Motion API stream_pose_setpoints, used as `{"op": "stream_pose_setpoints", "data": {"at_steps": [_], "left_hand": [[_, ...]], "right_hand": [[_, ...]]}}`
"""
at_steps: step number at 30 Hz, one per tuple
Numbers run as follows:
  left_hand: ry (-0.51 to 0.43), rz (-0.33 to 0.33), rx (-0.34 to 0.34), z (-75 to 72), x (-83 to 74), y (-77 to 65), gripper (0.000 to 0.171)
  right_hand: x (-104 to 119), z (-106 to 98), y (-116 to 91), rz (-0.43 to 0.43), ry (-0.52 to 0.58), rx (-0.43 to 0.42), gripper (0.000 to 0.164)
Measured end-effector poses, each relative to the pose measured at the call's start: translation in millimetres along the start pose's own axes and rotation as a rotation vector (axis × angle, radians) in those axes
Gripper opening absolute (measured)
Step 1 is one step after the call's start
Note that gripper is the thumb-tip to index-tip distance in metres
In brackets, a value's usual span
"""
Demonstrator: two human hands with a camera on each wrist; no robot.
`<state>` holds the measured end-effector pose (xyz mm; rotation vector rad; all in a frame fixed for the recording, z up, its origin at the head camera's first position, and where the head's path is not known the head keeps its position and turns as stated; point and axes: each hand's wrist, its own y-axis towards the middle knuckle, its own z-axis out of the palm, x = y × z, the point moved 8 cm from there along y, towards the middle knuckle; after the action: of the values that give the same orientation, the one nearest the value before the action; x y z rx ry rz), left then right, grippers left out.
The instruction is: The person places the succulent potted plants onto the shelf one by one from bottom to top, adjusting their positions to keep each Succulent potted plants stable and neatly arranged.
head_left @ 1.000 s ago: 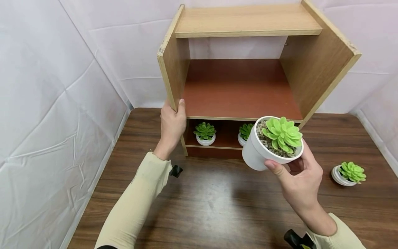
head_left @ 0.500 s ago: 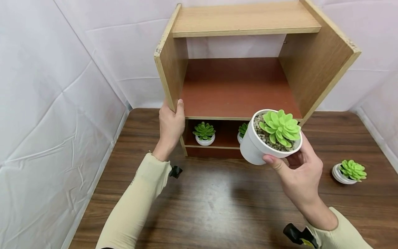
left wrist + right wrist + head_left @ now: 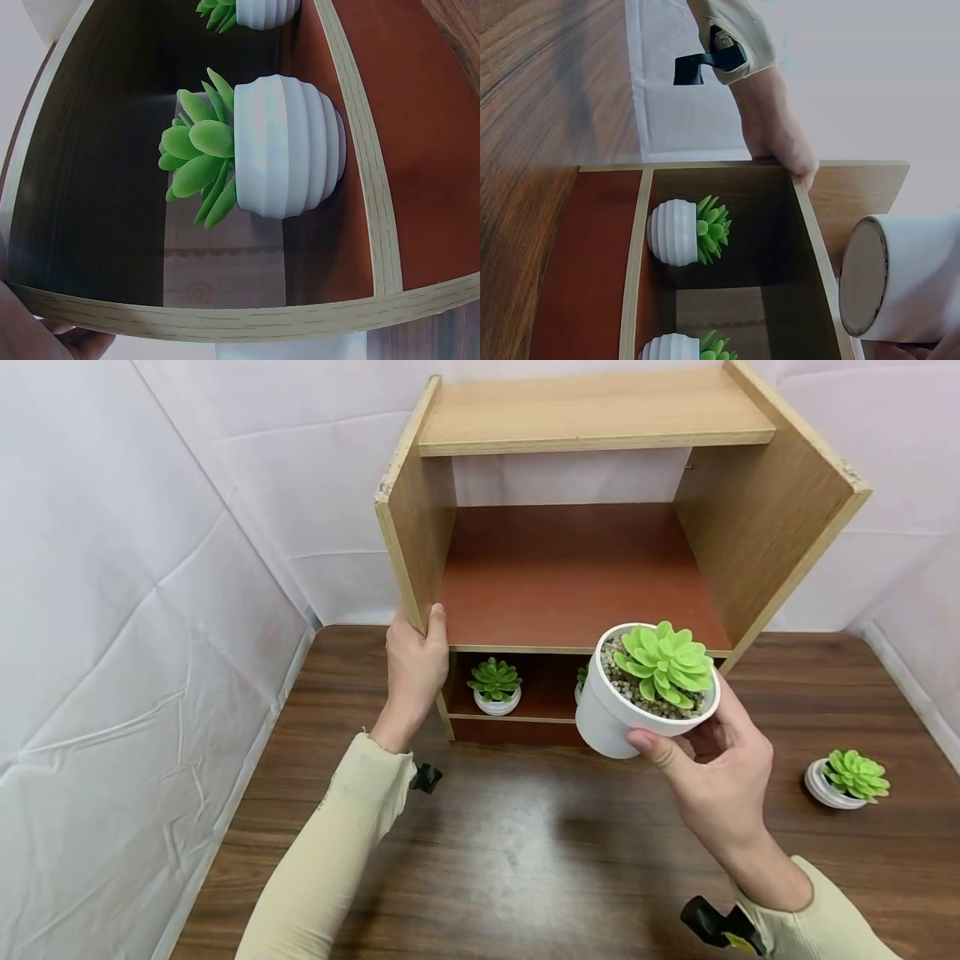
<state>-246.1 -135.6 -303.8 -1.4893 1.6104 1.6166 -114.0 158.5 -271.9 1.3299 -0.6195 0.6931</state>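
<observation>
My left hand [image 3: 415, 672] grips the left side panel [image 3: 427, 518] of a wooden shelf unit near its middle board [image 3: 577, 581]. In front of the unit my right hand [image 3: 723, 785] holds a potted succulent [image 3: 609, 714], thumb on the white pot's near side. The pot is tilted, so its pebbles and green rosette show. From the right wrist view I see the flat underside of this pot [image 3: 864, 277]. Two smaller succulents in ribbed white pots stand in the lower compartment: the left one [image 3: 497, 700] is in plain sight, the other [image 3: 581, 681] is mostly hidden behind the held pot.
Another small succulent in a white ribbed pot [image 3: 836, 789] stands on the dark wooden table [image 3: 480, 860], at the right. A top board [image 3: 592, 414] and right side panel [image 3: 772, 510] frame the upper compartment. White sheeting [image 3: 150, 635] hangs left and behind.
My right hand has brought the potted succulent slightly left and up, covering more of the second small plant. My left hand keeps its grip on the panel.
</observation>
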Motion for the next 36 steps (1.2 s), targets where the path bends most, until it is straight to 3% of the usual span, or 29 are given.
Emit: {"op": "stream_pose_setpoints", "data": {"at_steps": [20,28,36], "left_hand": [[0.0,0.007,-0.01,0.0,-0.4,-0.7,0.017],[0.006,0.022,-0.023,0.1,-1.4,0.4,0.019],[0.003,0.018,-0.014,0.9,-0.5,-0.9,0.016]], "right_hand": [[-7.6,1.9,8.6,0.017,0.009,-0.062,0.068],[-7.7,5.7,13.8,0.036,-0.035,-0.055,0.069],[-7.5,14.1,21.5,0.042,-0.006,-0.022,0.069]]}}
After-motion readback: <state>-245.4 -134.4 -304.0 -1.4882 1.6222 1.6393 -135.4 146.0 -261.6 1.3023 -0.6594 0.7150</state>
